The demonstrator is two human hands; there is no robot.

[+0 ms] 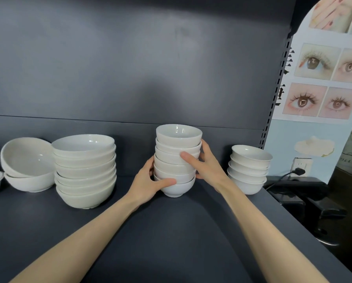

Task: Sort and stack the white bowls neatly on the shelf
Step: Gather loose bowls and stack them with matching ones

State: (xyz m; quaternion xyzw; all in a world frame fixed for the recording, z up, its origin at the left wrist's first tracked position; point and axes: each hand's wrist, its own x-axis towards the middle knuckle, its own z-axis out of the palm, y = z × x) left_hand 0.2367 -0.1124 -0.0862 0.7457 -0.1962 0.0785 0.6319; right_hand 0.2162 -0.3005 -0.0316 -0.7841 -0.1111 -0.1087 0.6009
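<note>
A tall stack of small white bowls (177,160) stands mid-shelf on the dark shelf (171,231). The left hand (150,182) clasps its lowest bowls, thumb across the front; the right hand (203,162) presses its upper side, each grip clamped on the stack. A shorter stack (249,169) stands to the right, a stack of larger bowls (85,170) to the left, and two tilted bowls (27,163) beyond that.
</note>
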